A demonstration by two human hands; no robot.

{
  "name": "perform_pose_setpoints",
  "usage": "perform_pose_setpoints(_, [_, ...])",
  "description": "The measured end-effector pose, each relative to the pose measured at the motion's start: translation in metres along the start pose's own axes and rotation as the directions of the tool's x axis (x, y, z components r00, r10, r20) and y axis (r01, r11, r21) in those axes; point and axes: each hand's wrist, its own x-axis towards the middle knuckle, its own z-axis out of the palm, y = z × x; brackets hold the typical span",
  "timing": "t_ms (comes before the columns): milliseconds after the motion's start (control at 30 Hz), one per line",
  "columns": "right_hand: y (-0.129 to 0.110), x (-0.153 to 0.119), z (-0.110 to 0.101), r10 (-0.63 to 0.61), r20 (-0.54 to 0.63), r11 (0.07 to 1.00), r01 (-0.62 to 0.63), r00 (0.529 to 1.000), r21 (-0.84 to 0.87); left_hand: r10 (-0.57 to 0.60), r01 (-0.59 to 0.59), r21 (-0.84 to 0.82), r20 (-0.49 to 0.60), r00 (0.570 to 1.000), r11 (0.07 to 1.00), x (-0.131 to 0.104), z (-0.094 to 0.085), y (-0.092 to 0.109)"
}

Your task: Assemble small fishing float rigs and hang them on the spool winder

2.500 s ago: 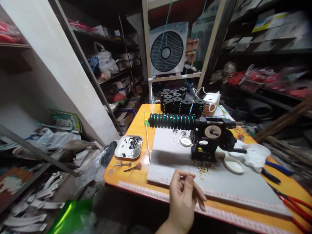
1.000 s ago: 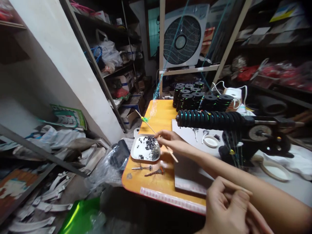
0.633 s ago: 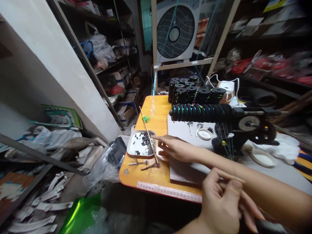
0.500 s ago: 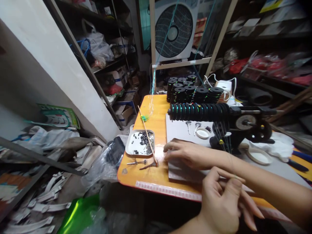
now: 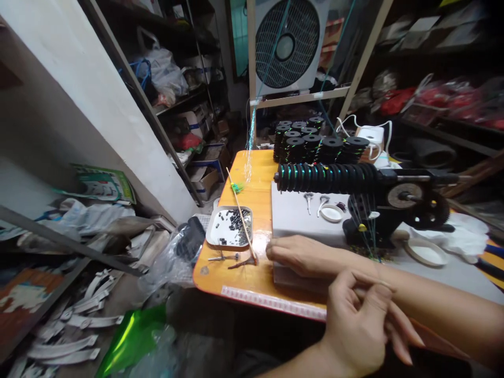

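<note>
My right hand point(image 5: 297, 255) reaches in from the right and rests by the left edge of the grey board point(image 5: 281, 227). Its fingers are curled down and together; what they hold, if anything, is hidden. In front of my right forearm, my left hand point(image 5: 356, 320) pinches thumb against index finger, its other fingers stretching right. Anything in that pinch is too small to make out. Behind my hands, a black hand-cranked winder point(image 5: 366, 212) carries a row of black spools point(image 5: 326, 178) with shiny blue-green thread. Fine strands hang below the row, a yellow bead point(image 5: 361, 227) among them.
A white tray point(image 5: 210, 231) of small black and metal parts stands left, a thin stick point(image 5: 241, 212) across it. Small metal tools point(image 5: 223, 257) lie in front. Stacked black spools point(image 5: 311, 147), a box fan point(image 5: 287, 47) and a white ring point(image 5: 331, 213) are farther back.
My right hand's fingers have curled in and drawn together. My left hand keeps its pinch in nearly the same place. The view has shifted slightly.
</note>
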Motion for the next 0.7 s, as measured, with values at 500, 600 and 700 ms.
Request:
perform_pose_setpoints(500, [0.037,-0.034,-0.029,0.465,-0.348,0.801,-0.554,0.814,-0.227,0.087,-0.067,0.130,-0.148,0.985,0.989,-0.009,-0.003,-0.004])
perform_pose_setpoints(600, [-0.003,-0.094,-0.036,0.377,-0.400,0.823,-0.500,0.835,-0.268,0.129,-0.093,0.177,-0.209,0.969,0.980,-0.013,-0.007,-0.005])
perform_pose_setpoints(700, [-0.034,-0.138,-0.056,0.276,-0.485,0.841,-0.453,0.830,-0.295,0.144,-0.099,0.198,-0.227,0.963,0.975,-0.018,-0.006,-0.006])
